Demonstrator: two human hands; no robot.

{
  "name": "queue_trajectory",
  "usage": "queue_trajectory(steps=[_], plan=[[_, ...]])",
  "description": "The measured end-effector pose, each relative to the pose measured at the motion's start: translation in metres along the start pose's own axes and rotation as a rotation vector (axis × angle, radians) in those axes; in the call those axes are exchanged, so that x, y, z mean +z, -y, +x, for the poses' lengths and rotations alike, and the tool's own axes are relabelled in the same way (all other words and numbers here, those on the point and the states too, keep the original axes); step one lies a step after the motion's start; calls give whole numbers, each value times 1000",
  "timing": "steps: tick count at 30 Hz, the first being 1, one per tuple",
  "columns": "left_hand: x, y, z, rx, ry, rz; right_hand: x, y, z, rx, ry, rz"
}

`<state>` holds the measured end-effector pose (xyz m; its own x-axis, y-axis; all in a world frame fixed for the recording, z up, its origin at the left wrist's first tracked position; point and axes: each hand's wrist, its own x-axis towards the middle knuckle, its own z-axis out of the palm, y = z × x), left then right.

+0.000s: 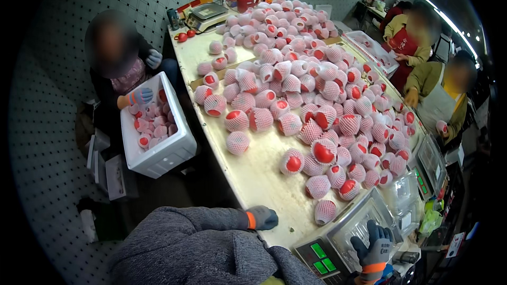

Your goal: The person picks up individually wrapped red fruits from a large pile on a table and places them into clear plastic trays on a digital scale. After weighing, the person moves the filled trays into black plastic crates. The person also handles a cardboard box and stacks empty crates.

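Observation:
My left hand [264,218], in a grey glove with an orange cuff, rests on the edge of the pale table [257,178] with its fingers curled and nothing visible in them. At the lower right, my right hand [374,243], gloved alike, has its fingers spread over a clear plastic tray [348,229]. That tray lies on a digital scale [319,259] with lit green displays; whether the hand touches it I cannot tell. Closest to my hands is a red fruit in a white foam net [325,211], in front of a large heap of netted red fruit [285,83].
On the left, a person fills a white foam box [158,166] with netted fruit. Two workers stand across the table by another lined box [368,49]. Clear plastic boxes [406,198] and a second scale [422,182] line the right edge. A weighing scale [208,14] stands at the far end.

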<state>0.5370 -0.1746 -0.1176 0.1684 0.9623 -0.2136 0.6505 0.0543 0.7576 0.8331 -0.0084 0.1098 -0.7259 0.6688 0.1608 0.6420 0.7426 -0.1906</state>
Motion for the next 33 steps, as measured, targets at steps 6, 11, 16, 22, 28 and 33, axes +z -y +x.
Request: queue_trajectory(steps=[6,11,16,22,28,33], plan=[[-119,46,7,323,-595,-79,38,78,73,-67,116,125],[-294,160,-10,129,-1052,259,90,145,161,-1,243,245],[-441,274,-21,-354,-1109,441,119,216,249,-209,247,317],[-558,333,46,-651,-853,302,137,278,312,-258,237,338],[-594,342,125,-922,-615,323,166,316,354,-319,318,469],[-590,378,157,-823,-555,490,178,319,398,-242,465,827]])
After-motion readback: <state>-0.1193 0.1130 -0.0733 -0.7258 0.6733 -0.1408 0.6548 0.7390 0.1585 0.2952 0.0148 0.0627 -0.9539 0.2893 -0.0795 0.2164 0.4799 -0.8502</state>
